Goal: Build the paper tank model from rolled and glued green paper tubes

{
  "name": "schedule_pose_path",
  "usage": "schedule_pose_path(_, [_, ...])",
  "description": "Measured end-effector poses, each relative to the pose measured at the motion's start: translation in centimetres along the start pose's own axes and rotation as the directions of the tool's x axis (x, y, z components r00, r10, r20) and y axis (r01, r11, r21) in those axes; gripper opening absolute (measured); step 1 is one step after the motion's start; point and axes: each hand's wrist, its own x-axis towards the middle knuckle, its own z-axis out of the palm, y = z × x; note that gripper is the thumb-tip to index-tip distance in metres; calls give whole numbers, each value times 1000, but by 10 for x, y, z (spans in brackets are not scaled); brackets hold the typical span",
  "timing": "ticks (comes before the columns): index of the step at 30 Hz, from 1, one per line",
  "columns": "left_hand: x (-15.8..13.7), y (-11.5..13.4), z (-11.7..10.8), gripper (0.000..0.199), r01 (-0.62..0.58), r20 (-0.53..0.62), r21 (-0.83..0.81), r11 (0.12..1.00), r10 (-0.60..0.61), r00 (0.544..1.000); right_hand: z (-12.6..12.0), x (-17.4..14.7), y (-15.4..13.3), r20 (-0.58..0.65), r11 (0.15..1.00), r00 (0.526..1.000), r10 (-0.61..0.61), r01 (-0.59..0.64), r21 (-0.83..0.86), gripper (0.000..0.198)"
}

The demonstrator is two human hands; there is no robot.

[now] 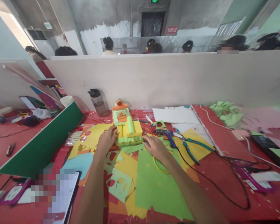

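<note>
Yellow-and-green paper model (130, 130), mid-table; white partition (168, 81) behind, green board (44, 140) left, pliers (185, 142) right, paper offcuts (120, 183) crowding the front. Left hand (108, 137), fingers curled, and right hand (153, 144), half-open, flank it; grip unclear.

Grey wall (107, 12) w/ patchy wht paint (116, 29) & dk door (153, 25) stands behind wht partition (154, 77)

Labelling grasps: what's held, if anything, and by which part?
Possibly the yellow paper model: left hand at its left side, right hand at its near right corner; an actual grip can't be confirmed.
</note>
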Motion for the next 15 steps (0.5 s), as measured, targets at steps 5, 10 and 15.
schedule_pose_path(5, [2,0,8,44,-56,27,-144,988,60,998,8,6,4,-61,998,997,-51,53,28,22])
schedule_pose_path(10, [5,-1,13,47,-18,15,-339,941,25,1000,12,7,8,-95,997,993,-63,68,46,23])
schedule_pose_path(15, [5,0,13,38,7,-1,-335,942,-8,1000,12,7,8,-113,997,992,-52,57,46,20])
